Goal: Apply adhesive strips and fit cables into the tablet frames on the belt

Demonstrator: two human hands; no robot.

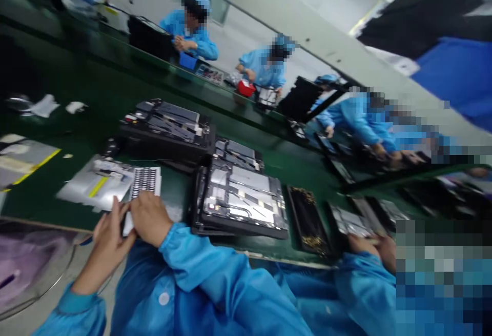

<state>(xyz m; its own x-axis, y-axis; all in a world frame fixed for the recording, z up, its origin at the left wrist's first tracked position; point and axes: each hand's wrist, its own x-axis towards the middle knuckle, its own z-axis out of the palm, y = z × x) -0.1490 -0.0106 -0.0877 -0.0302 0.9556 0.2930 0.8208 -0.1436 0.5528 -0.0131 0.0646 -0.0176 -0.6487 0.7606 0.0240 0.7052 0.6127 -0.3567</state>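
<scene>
Green counter (96, 100) stretches away from us, tilted in the blurred view. We have both hands at its near edge, on a white sheet of small dark parts (144, 182). Our left hand (109, 236) has its grip closed on the sheet's near left corner, thumb against fingers. Our right hand (149, 218) lies curled over the sheet's near edge, touching it; we cannot tell whether its grip pinches the sheet or only rests there. Just left of the sheet lies a silvery plate with a yellow strip (94, 184). Just right of it sits an opened tablet (240, 200), its metal insides up, with a stack of more black units (167, 128) beyond. Farther right a co-worker's hand (374, 249) rests at the counter edge. People in blue coats sit along the far side.
</scene>
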